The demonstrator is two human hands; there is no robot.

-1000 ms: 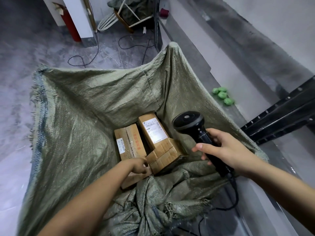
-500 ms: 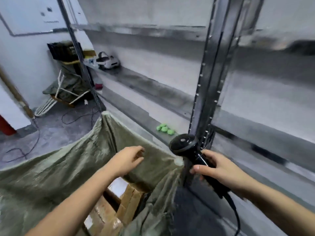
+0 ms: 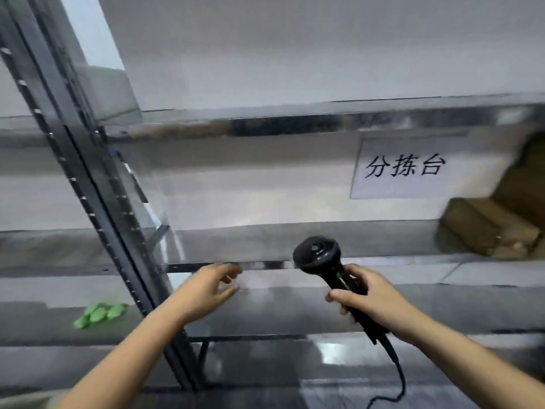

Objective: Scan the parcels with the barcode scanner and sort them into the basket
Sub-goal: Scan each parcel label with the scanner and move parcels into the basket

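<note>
"Gripping anything, the right hand [image 3: 374,296]?"

"Yes. It is gripping the handle of the black barcode scanner [image 3: 317,255] at about four o'clock in the view, with fingers and thumb curling round it. The scanner's round head is pointing up toward eleven o'clock, and its cable [image 3: 398,367] is trailing down toward six o'clock."

"And the left hand [image 3: 206,290]?"

"It is hovering at about seven o'clock and holding nothing, its fingers loosely spread and slightly bent. It is sitting just in front of the edge of a metal shelf [image 3: 265,265], and I cannot tell whether it is touching it."

"Where are the parcels lying?"

"Brown cardboard parcels [image 3: 495,228] are showing at three o'clock, at the right edge, resting on the shelf. They are blurring too much to count. Neither hand is touching them."

"What else is showing?"

"A white paper sign [image 3: 404,169] with three black characters is hanging between two and three o'clock, just at the parcels' ten o'clock. A dark perforated upright [image 3: 97,208] of the rack is slanting from ten o'clock down toward seven, passing behind the left forearm. Small green things [image 3: 100,312] are lying on a lower shelf at eight o'clock, and I cannot tell what they are."
</note>
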